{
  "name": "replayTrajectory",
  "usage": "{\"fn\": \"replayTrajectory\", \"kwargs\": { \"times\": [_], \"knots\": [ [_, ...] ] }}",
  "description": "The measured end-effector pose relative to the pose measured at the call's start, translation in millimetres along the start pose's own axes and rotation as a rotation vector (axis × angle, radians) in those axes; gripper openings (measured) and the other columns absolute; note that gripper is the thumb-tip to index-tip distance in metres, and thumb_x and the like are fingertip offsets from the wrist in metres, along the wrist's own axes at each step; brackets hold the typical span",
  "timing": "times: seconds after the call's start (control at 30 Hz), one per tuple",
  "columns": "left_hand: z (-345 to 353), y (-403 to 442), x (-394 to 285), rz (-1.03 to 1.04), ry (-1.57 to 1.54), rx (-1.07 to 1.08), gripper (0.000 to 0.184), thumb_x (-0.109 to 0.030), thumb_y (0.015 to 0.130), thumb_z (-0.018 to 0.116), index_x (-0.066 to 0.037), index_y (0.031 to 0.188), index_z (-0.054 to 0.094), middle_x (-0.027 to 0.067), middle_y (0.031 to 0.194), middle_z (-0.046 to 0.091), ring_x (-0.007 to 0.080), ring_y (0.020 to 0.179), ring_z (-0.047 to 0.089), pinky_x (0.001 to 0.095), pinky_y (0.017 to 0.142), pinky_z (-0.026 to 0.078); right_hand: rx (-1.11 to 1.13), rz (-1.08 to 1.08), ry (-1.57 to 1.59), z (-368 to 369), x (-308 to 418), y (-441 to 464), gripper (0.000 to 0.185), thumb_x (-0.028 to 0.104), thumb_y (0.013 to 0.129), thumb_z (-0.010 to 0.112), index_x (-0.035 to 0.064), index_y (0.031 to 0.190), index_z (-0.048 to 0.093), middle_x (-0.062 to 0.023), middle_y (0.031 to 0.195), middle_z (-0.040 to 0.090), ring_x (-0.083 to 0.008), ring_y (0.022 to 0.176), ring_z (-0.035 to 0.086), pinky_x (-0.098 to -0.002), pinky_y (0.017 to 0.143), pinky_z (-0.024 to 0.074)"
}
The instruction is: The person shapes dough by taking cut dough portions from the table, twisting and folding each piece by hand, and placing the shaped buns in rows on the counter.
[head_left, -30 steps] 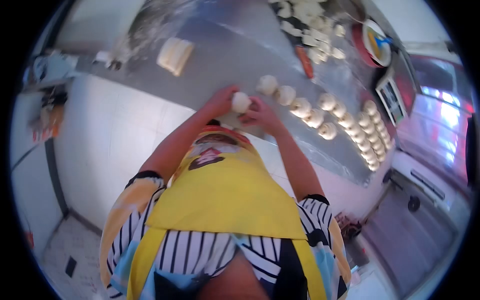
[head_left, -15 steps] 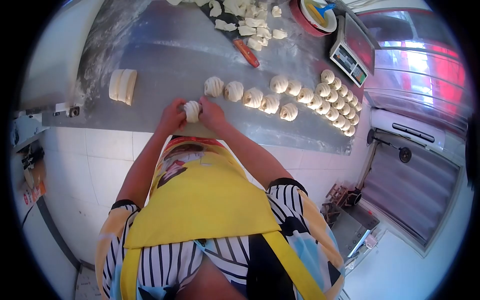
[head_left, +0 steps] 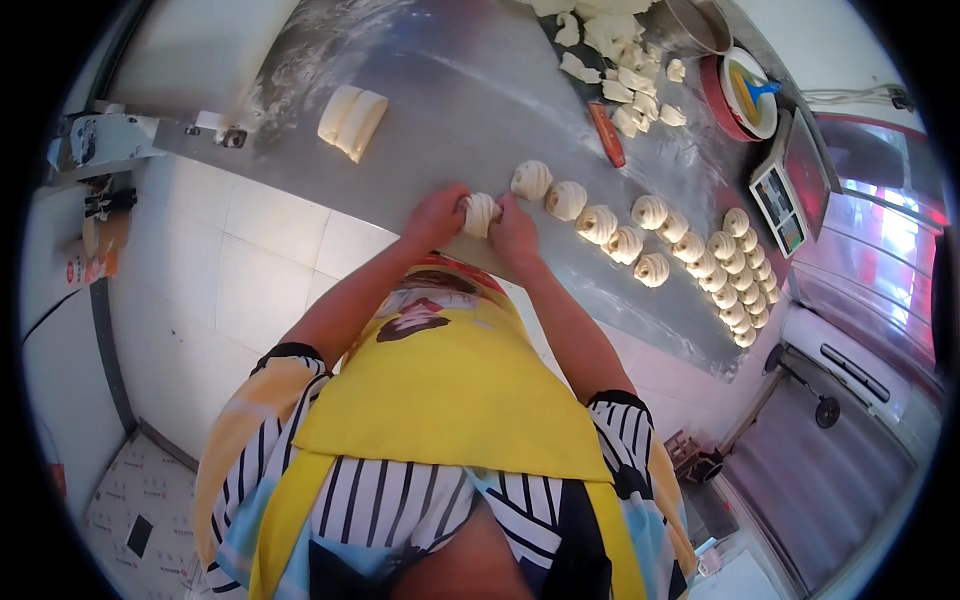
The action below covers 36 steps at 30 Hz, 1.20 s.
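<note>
A layered, twisted dough roll (head_left: 480, 214) sits between my two hands at the front edge of the metal table. My left hand (head_left: 438, 216) grips its left side with bent fingers. On the opposite side my right hand (head_left: 513, 228) presses against it, fingers closed. Just beyond my right hand, a shaped roll (head_left: 531, 180) begins a line of similar rolls that runs off to the right. To the left, two dough strips (head_left: 353, 120) lie side by side on the table.
Dough scraps (head_left: 630, 80) are heaped at the back beside a red-handled knife (head_left: 606, 135). Finished rolls (head_left: 740, 275) crowd the right end in rows. Behind them stand a scale (head_left: 778, 210) and a red-rimmed bowl (head_left: 722, 98) with a blue-and-yellow brush (head_left: 750, 92).
The camera view has turned and shifted, so the table and rolls appear farther right. Both hands still hold the same roll at the table edge.
</note>
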<state>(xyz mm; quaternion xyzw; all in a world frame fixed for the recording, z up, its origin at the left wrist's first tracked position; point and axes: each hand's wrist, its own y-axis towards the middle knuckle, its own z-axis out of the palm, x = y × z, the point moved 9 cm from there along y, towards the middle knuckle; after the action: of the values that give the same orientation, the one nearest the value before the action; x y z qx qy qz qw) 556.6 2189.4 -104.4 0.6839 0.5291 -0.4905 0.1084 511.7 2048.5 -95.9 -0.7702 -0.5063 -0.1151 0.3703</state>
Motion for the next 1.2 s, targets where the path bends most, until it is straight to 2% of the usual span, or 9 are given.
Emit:
{"fn": "replayTrajectory", "kwargs": {
  "times": [0.17, 0.27, 0.37, 0.47, 0.73, 0.83, 0.93, 1.13, 1.2],
  "knots": [
    [-1.4, -2.4, -1.1, -0.012, 0.198, -0.083, 0.020, -0.017, 0.081, 0.054, -0.015, 0.101, 0.051, 0.0198, 0.080, 0.062, 0.0409, 0.077, 0.059, 0.0502, 0.066, 0.045, -0.027, -0.015, -0.008, -1.5, 7.0, 1.5, 0.022, 0.007, 0.074, 0.055, 0.0074, 0.092, 0.044, -0.0216, 0.076, 0.059, -0.0438, 0.078, 0.056, -0.0515, 0.067, 0.0418],
    [-4.8, -2.0, -8.1, -0.013, 0.189, -0.075, 0.019, -0.016, 0.082, 0.053, -0.013, 0.101, 0.051, 0.0191, 0.081, 0.062, 0.0400, 0.079, 0.059, 0.0484, 0.067, 0.045, -0.057, -0.081, -0.096, 3.9, 7.4, 9.1, 0.023, 0.007, 0.074, 0.057, 0.0067, 0.094, 0.045, -0.0180, 0.077, 0.060, -0.0362, 0.073, 0.060, -0.0462, 0.062, 0.0453],
    [-18.2, 6.1, -21.5, 0.099, -0.005, -0.087, 0.019, -0.016, 0.082, 0.053, -0.011, 0.100, 0.051, 0.0194, 0.084, 0.061, 0.0397, 0.081, 0.059, 0.0460, 0.068, 0.045, 0.061, 0.007, 0.517, 18.5, -16.6, 13.9, 0.027, 0.007, 0.077, 0.059, 0.0050, 0.101, 0.047, -0.0135, 0.083, 0.062, -0.0233, 0.070, 0.062, -0.0353, 0.061, 0.0494],
    [-37.4, 29.0, -43.1, 0.174, -0.105, -0.119, 0.023, -0.016, 0.080, 0.057, -0.010, 0.102, 0.052, 0.0198, 0.088, 0.061, 0.0386, 0.083, 0.059, 0.0430, 0.070, 0.046, 0.046, 0.079, 1.174, -57.5, 17.1, -19.4, 0.035, 0.004, 0.080, 0.061, 0.0019, 0.113, 0.048, -0.0102, 0.086, 0.062, -0.0155, 0.069, 0.061, -0.0284, 0.064, 0.0507],
    [-47.3, 67.7, -47.2, 0.071, 0.126, -0.023, 0.039, -0.015, 0.083, 0.058, -0.010, 0.120, 0.046, 0.0127, 0.082, 0.064, 0.0313, 0.074, 0.062, 0.0394, 0.065, 0.049, -0.014, -0.116, 0.769, -100.4, 47.8, 2.4, 0.030, 0.009, 0.082, 0.062, -0.0007, 0.108, 0.054, -0.0091, 0.086, 0.062, -0.0133, 0.072, 0.060, -0.0270, 0.065, 0.0498],
    [-71.3, 16.4, -38.8, 0.090, -0.185, 0.050, 0.040, -0.013, 0.083, 0.058, -0.007, 0.120, 0.046, 0.0076, 0.073, 0.060, 0.0195, 0.063, 0.061, 0.0320, 0.057, 0.048, -0.004, -0.352, 0.459, -69.5, 120.7, 55.1, 0.039, 0.028, 0.078, 0.066, -0.0012, 0.104, 0.060, -0.0141, 0.093, 0.062, -0.0212, 0.080, 0.061, -0.0326, 0.071, 0.0490],
    [-72.9, -16.2, 14.5, -0.186, -0.463, 0.123, 0.038, -0.013, 0.084, 0.058, -0.004, 0.119, 0.047, 0.0031, 0.070, 0.057, 0.0095, 0.059, 0.057, 0.0246, 0.052, 0.045, 0.136, -0.389, 0.068, -16.0, 208.0, 107.8, 0.057, 0.047, 0.073, 0.067, -0.0013, 0.102, 0.063, -0.0220, 0.106, 0.058, -0.0322, 0.093, 0.059, -0.0376, 0.079, 0.0477],
    [-76.5, -33.3, 74.2, -0.251, -0.958, 0.033, 0.032, -0.018, 0.087, 0.058, -0.008, 0.117, 0.052, 0.0040, 0.081, 0.064, 0.0103, 0.067, 0.060, 0.0235, 0.057, 0.046, 0.139, -0.510, -0.379, 75.7, 257.3, 177.3, 0.058, 0.047, 0.062, 0.075, -0.0032, 0.086, 0.061, -0.0230, 0.100, 0.058, -0.0331, 0.087, 0.059, -0.0402, 0.076, 0.0474],
    [-75.6, -25.5, 67.7, -0.276, -1.118, 0.084, 0.035, -0.019, 0.089, 0.055, -0.010, 0.122, 0.049, 0.0071, 0.095, 0.063, 0.0123, 0.081, 0.061, 0.0259, 0.068, 0.047, 0.281, -0.473, -0.205, 71.4, 259.1, 159.4, 0.058, 0.042, 0.058, 0.079, -0.0028, 0.087, 0.059, -0.0207, 0.099, 0.058, -0.0300, 0.087, 0.059, -0.0392, 0.076, 0.0482]
  ]
}}
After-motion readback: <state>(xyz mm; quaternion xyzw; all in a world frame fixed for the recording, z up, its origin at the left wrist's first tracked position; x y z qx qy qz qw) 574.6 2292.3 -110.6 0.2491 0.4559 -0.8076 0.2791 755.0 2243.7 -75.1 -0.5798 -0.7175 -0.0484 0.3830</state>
